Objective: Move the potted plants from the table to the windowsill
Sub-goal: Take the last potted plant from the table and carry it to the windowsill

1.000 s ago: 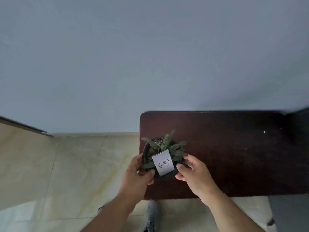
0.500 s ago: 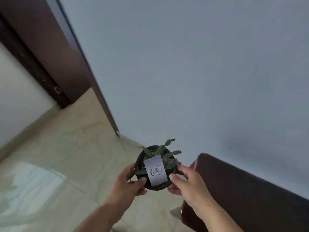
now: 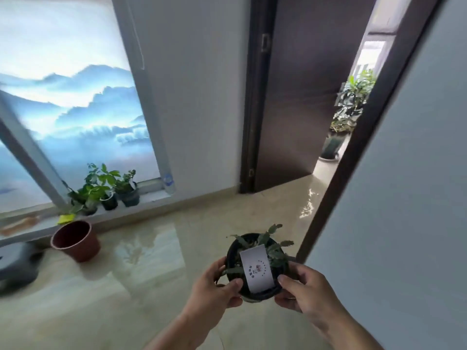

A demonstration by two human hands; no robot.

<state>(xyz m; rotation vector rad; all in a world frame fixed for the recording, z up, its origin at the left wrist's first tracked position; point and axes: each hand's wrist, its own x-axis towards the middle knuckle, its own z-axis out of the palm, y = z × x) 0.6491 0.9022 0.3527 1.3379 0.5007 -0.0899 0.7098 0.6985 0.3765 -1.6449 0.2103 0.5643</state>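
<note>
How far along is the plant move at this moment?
Done: three small potted plants already stand on the windowsill. In hand: the left hand and right hand carry a black pot with a white tag above the floor. Left: setting it on the sill; the table is out of view.

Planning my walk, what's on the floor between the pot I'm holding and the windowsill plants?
Head view: bare glossy floor separates the held pot from the windowsill plants; the empty brown pot stands left.

Cool daylight from the window (image 3: 63, 97) glares on the glossy floor (image 3: 141, 248); motion blur and wide-angle bending smear the edges.
</note>
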